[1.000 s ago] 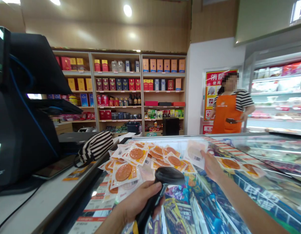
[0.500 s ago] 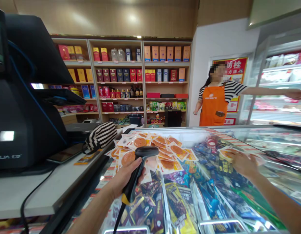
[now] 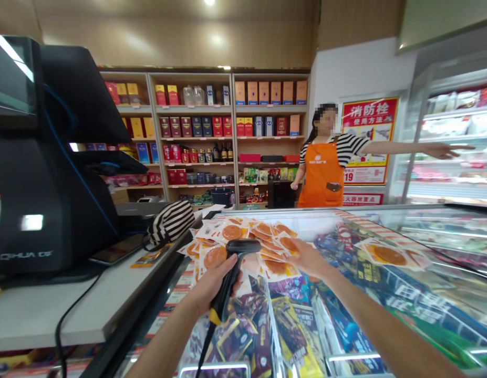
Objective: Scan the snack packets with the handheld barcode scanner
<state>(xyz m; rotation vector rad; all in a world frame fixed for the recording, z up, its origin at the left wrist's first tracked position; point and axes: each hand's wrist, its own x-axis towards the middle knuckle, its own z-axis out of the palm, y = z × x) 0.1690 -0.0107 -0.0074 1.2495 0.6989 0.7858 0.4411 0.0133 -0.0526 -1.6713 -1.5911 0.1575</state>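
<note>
My left hand (image 3: 217, 278) grips the handle of a black and yellow barcode scanner (image 3: 227, 281), its head pointing right over the counter. A pile of flat clear packets (image 3: 231, 231), each with a round orange-brown disc inside, lies on the glass freezer lid ahead. At the right side of the pile, my right hand (image 3: 308, 257) has its fingers bent together on the edge of a packet (image 3: 287, 244); the fingertips are partly hidden. Apart from the pile, to the right, more of the same packets (image 3: 389, 254) lie on the glass.
Wrapped ice creams (image 3: 294, 336) show beneath the glass. On the left counter stand a black checkout terminal (image 3: 50, 184), a phone (image 3: 115, 249) and a striped cloth item (image 3: 174, 223). A person in an orange apron (image 3: 322, 173) stands beyond the freezer, one arm stretched right.
My right hand has moved left from the packets on the right, leaving them on the glass, to the pile. The scanner stays in my left hand. The view has shifted slightly.
</note>
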